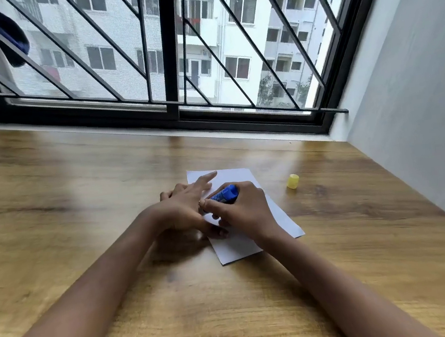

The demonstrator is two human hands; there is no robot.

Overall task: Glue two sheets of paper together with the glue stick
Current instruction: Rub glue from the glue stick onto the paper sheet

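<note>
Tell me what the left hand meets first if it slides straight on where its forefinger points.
Likely nothing near: past the paper's far edge the left hand crosses bare table up to the window frame. The cap lies well to the right of that line.

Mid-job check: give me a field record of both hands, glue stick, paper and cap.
left hand: fingers straight, rests on the paper's left edge
right hand: grips the glue stick
glue stick: blue, tilted, lower end hidden behind the hands
paper: white, flat on the table; sheet count unclear
cap: yellow, on the table, right of the paper, apart
</note>
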